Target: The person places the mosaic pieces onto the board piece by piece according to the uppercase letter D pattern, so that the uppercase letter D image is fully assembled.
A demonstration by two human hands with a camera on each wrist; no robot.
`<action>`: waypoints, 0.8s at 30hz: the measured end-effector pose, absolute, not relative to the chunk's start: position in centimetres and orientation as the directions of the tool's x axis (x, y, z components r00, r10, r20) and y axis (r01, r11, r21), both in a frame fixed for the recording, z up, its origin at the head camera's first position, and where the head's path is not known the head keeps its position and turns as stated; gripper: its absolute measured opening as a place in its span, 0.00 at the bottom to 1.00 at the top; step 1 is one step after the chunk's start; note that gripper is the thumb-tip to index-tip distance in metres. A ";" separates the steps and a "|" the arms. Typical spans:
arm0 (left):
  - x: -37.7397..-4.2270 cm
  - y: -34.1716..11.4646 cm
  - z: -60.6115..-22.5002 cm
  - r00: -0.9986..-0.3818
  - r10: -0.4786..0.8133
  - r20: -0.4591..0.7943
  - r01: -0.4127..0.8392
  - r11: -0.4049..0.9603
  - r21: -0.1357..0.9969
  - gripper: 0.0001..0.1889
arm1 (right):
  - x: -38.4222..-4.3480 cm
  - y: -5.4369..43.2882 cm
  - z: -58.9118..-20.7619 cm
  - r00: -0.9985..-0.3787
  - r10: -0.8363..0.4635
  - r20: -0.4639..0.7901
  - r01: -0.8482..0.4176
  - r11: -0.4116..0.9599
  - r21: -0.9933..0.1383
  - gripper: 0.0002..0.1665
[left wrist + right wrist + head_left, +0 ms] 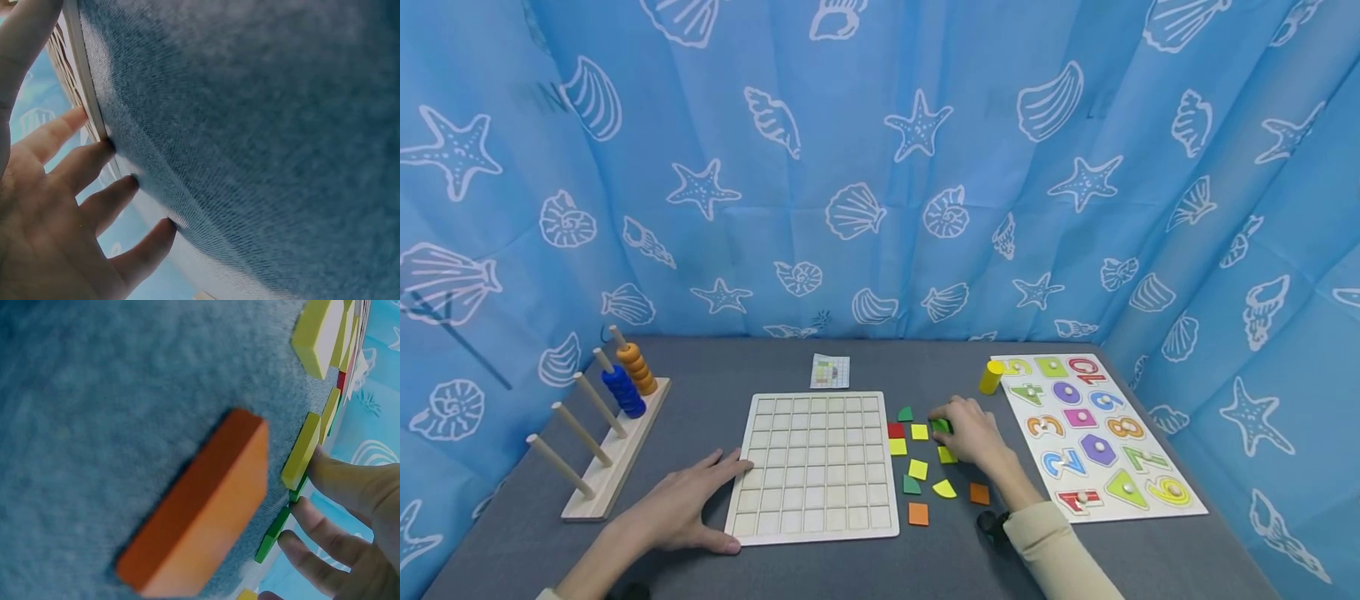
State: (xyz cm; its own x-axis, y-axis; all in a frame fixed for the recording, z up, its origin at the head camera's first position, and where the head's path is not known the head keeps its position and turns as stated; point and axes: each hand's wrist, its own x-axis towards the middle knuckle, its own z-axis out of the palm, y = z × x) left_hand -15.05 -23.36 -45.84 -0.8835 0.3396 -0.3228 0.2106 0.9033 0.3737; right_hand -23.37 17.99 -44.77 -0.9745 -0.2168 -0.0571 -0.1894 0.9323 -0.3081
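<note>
A square wooden grid board (816,537) lies on the grey table. My left hand (688,504) is spread at its left side, thumb near the lower left corner and fingertips at the left rim. In the left wrist view the fingers (94,169) are spread apart along the board's edge. My right hand (973,433) reaches down over a green tile (939,426) right of the board, its thumb and fingertips around it. In the right wrist view another green piece (273,534) lies by the fingertips; I cannot tell whether the fingers pinch the tile.
Red (896,430), yellow (918,470), green and orange (918,514) tiles lie right of the board. A small pattern card (830,372) is behind it. A bead stacker (617,454) stands left; a yellow cylinder (991,377) and number puzzle (1101,437) are right.
</note>
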 end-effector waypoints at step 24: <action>-14.7 -24.2 -45.7 -0.863 0.344 -0.370 0.197 0.904 0.380 0.68 | -23.2 15.7 -44.1 -0.960 -0.273 0.064 -0.278 0.900 -0.335 0.13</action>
State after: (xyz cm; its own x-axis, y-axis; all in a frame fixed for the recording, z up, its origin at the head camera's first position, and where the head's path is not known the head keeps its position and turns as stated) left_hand -14.69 -24.19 -45.72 -0.8630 0.3437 -0.3702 0.1972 0.9039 0.3795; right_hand -23.22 15.68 -44.05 -0.9599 -0.2731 0.0641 -0.2784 0.9000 -0.3355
